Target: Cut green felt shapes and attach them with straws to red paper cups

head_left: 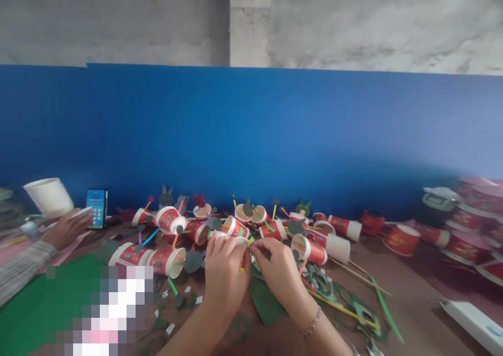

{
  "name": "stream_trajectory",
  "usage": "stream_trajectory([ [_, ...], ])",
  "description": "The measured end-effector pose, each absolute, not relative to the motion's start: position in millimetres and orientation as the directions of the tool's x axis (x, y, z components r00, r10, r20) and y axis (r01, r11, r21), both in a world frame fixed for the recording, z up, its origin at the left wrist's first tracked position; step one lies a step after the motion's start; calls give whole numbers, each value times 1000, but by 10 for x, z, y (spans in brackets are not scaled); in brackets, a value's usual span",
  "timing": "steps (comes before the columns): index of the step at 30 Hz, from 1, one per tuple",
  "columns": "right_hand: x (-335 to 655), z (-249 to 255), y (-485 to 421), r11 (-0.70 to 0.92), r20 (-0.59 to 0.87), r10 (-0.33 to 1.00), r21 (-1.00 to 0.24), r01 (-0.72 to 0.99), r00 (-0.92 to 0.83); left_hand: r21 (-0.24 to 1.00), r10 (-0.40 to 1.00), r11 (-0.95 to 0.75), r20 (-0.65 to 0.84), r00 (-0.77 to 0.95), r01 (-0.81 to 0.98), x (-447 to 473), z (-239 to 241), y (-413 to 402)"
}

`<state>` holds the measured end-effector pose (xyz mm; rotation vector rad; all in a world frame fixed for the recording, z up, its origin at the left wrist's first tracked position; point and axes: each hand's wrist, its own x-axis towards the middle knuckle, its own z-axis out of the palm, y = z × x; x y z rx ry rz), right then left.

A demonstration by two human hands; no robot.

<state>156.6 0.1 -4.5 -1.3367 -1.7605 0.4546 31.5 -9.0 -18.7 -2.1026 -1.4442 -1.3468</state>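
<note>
Yellow straw [246, 243] pinched between both hands (left [226, 267], right [281, 272]); paper cups [236, 227] beyond.

Probably a craft workshop, paper cups [168, 262], green paper scraps [353, 306], bare concrete wall [353, 21]

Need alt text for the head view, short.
Two bare hands, left hand and right hand, pinch a thin yellow strip over a wooden table littered with red paper cups and green paper scraps; blue wall behind.

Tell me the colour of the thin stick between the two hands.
Yellow: the stick shows best in the head view.
</note>
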Motion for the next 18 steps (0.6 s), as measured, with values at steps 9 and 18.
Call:
stream_trajectory([
  [9,1513,-41,-41,312,374,927,-706,636,-39,181,591,-453,794,142,873,348,-246,-108],
  [18,1527,-43,-12,340,422,906,-675,655,-36,295,671,-490,728,140,820,349,-293,-92],
])
